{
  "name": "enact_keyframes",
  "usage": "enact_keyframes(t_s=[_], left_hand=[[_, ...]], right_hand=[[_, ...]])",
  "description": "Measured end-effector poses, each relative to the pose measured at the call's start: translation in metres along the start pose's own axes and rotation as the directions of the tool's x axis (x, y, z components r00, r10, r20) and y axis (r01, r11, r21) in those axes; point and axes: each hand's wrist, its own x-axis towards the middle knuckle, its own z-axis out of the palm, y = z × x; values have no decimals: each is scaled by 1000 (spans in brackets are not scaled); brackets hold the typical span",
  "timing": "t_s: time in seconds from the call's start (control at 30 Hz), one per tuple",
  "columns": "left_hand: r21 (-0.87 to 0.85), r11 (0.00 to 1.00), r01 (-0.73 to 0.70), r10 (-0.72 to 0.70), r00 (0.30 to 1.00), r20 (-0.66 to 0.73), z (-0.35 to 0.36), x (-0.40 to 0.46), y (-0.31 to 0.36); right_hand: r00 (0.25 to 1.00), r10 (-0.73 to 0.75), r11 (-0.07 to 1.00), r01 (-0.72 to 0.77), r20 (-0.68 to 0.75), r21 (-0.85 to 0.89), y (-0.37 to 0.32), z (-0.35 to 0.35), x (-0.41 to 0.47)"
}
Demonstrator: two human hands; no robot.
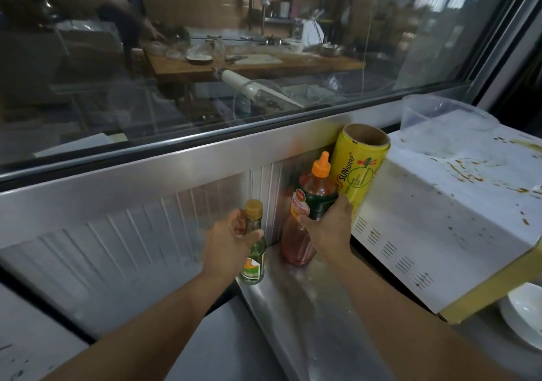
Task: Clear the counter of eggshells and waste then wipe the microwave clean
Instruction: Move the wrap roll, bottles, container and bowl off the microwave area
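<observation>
Left hand [231,241] grips small green bottle [254,248] with gold cap, upright on steel counter [293,298]. Right hand [327,228] curls round red sauce bottle [308,213] with orange nozzle, just beside yellow cling-wrap roll [359,166] leaning against white microwave [445,219]. Microwave top brown-spattered; clear plastic tub [440,122] sits on it. White bowl [525,313] at right edge, under microwave's front corner.

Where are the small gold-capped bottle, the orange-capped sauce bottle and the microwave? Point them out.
small gold-capped bottle [254,208]: head view, on its gold cap.
orange-capped sauce bottle [320,168]: head view, on its orange cap.
microwave [434,219]: head view, on its stained white top.
</observation>
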Motion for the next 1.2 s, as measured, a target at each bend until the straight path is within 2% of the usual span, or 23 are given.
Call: enact_keyframes(t_s=[0.13,0.33,0.43,0.6,0.77,1.2], left_hand=[[34,999,-8,8,1000,3,19,6,1],[70,997,-25,27,999,-20,50,19,-6],[132,991,-13,22,998,-66,62,25,-11],[181,983,19,0,995,-104,76,32,-16],[235,972,-2,36,989,-141,81,36,-19],[215,976,31,-12,996,-88,68,15,0]], right_hand=[[999,13,997,-9,49,-81,9,-21,-8],[971,59,979,-12,230,-202,40,-40,-11],[957,79,982,-25,281,-190,54,-42,-10],[950,31,985,25,312,-173,69,-46,-8],[937,-9,988,63,349,-144,78,-47,-7],[939,74,982,-10,336,-187,74,-61,-14]])
